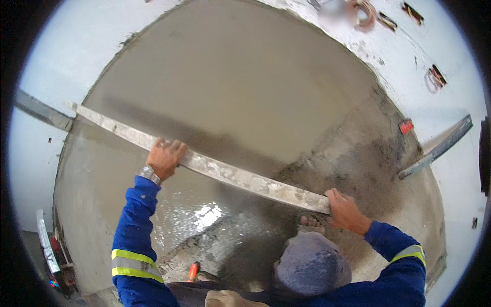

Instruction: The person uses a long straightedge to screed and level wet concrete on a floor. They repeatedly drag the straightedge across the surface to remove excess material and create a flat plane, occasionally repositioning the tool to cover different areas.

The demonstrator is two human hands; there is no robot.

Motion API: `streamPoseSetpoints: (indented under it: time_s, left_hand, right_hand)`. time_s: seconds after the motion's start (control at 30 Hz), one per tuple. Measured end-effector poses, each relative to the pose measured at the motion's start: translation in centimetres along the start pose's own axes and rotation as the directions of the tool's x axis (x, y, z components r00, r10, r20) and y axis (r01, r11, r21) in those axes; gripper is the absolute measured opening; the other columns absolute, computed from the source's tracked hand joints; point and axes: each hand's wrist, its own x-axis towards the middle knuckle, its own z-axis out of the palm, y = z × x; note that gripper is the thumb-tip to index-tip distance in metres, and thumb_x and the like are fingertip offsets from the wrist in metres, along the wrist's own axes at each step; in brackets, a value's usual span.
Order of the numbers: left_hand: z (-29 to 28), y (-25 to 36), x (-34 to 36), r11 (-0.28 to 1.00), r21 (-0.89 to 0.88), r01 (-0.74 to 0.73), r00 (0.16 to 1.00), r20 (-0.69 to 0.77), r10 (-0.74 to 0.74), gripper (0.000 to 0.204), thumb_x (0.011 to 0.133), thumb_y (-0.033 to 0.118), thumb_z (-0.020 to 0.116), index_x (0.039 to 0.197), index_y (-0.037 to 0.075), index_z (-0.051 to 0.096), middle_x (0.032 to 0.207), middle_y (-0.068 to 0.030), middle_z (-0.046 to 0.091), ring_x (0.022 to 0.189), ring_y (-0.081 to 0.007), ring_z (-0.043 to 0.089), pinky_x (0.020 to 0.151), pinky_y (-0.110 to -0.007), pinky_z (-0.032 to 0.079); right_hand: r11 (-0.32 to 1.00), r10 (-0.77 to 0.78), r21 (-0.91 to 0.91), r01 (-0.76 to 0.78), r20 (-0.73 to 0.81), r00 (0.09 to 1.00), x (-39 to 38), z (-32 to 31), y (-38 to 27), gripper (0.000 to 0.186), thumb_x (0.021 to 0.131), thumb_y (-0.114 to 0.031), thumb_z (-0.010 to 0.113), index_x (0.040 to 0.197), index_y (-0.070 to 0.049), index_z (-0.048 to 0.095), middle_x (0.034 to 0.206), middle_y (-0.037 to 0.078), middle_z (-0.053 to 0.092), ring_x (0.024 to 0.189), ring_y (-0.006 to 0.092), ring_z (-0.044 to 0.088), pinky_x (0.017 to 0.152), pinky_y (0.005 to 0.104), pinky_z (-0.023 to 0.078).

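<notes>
My left hand (164, 158) grips a long, cement-smeared straightedge bar (235, 176) from above, fingers wrapped over it. My right hand (348, 210) holds the bar near its right end. The bar lies diagonally over wet grey screed (220, 71), with glossy water below it on the left. Under my right hand a sandalled foot (309, 222) shows, behind a rounded grey cloth shape (312, 261) that seems to be my knee. A red-handled tool (193, 271) sits near the lower edge, partly hidden.
White walls (56, 61) surround the floor, with wire-filled openings (436, 77) on the right. Metal bars lean at the left (43, 110) and right (434, 148) walls. A small red item (405, 126) is by the right wall. Another bar (48, 240) stands at lower left.
</notes>
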Motion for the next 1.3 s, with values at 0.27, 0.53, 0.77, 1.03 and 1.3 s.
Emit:
streamPoseSetpoints:
  time_s: [0.27,0.53,0.77,1.03,1.3]
  left_hand:
    - [-8.9,3.9,16.0,0.986,0.157,-0.051,0.998,-0.012,0.053,0.060,0.081,0.016,0.074,0.136,0.014,0.050,0.131,-0.0075,0.059,0.118,-0.0225,0.059,0.101,-0.043,0.042]
    - [-17.3,4.3,26.6,0.945,0.283,-0.166,0.985,-0.001,0.174,0.071,0.069,0.015,0.083,0.131,0.013,0.050,0.122,-0.0071,0.062,0.107,-0.0236,0.065,0.100,-0.042,0.043]
    - [-20.7,12.0,32.0,0.810,0.067,-0.583,0.795,-0.161,0.585,0.066,0.061,0.017,0.087,0.121,0.010,0.059,0.113,-0.0098,0.066,0.109,-0.0268,0.064,0.099,-0.039,0.050]
    - [-18.2,11.3,44.6,0.805,0.126,-0.580,0.744,-0.319,0.587,0.057,0.072,0.013,0.077,0.123,0.009,0.054,0.118,-0.0102,0.063,0.108,-0.0289,0.065,0.098,-0.041,0.051]
    - [-14.7,11.0,54.0,0.859,0.039,-0.511,0.763,-0.440,0.473,0.044,0.077,0.004,0.069,0.118,0.010,0.054,0.117,-0.0092,0.063,0.114,-0.0271,0.062,0.097,-0.041,0.050]
  right_hand:
    - [0.952,0.126,0.299,-0.064,-0.194,0.973,-2.3,4.3,9.2,0.069,0.069,-0.031,0.085,0.122,-0.007,0.048,0.111,0.017,0.062,0.103,0.0364,0.063,0.080,0.0464,0.050]
    - [0.808,0.356,0.562,-0.176,-0.227,0.907,-2.6,4.0,10.9,0.065,0.068,-0.029,0.085,0.122,-0.009,0.056,0.104,0.018,0.069,0.099,0.0341,0.067,0.082,0.0411,0.052]
    - [0.715,0.464,0.678,-0.170,-0.279,0.841,0.2,0.3,10.1,0.061,0.062,-0.021,0.088,0.113,-0.004,0.059,0.091,0.020,0.069,0.085,0.0318,0.071,0.072,0.0371,0.053]
    - [0.788,0.576,0.534,-0.307,-0.462,0.674,7.1,-1.6,14.0,0.068,0.059,-0.027,0.089,0.117,-0.007,0.060,0.096,0.019,0.070,0.087,0.0402,0.067,0.076,0.0460,0.052]
    - [0.771,0.636,0.445,-0.456,-0.484,0.601,14.2,-2.0,16.7,0.075,0.059,-0.034,0.088,0.121,-0.005,0.058,0.092,0.022,0.069,0.088,0.0424,0.066,0.076,0.0476,0.050]
